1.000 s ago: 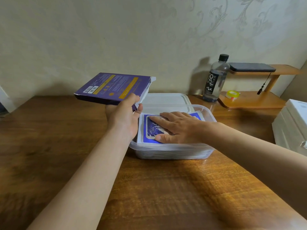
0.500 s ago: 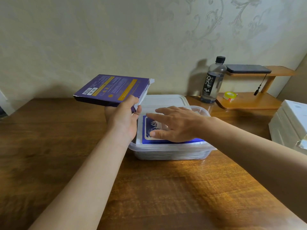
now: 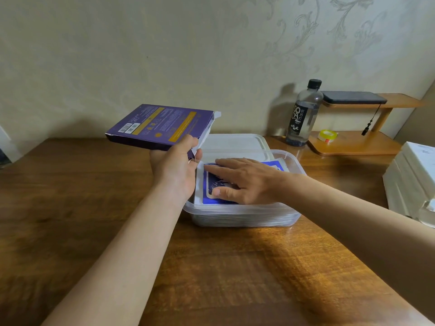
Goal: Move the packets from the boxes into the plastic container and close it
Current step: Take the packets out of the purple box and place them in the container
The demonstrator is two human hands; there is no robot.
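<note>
While the left hand point(image 3: 175, 170) keeps gripping the purple box point(image 3: 160, 125) aloft | right hand point(image 3: 244, 182), briefly lifted, lies flat again, fingers straight, pressing the blue packets point(image 3: 209, 183) into the plastic container point(image 3: 247, 218) | box likely emptied; lid point(image 3: 235, 143) behind, still off.

Bottle point(image 3: 303, 114) and white boxes point(image 3: 414, 182) stand right of the container point(image 3: 242, 218).

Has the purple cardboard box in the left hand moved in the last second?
No. The purple cardboard box keeps its place above the far left corner of the clear plastic container.
</note>
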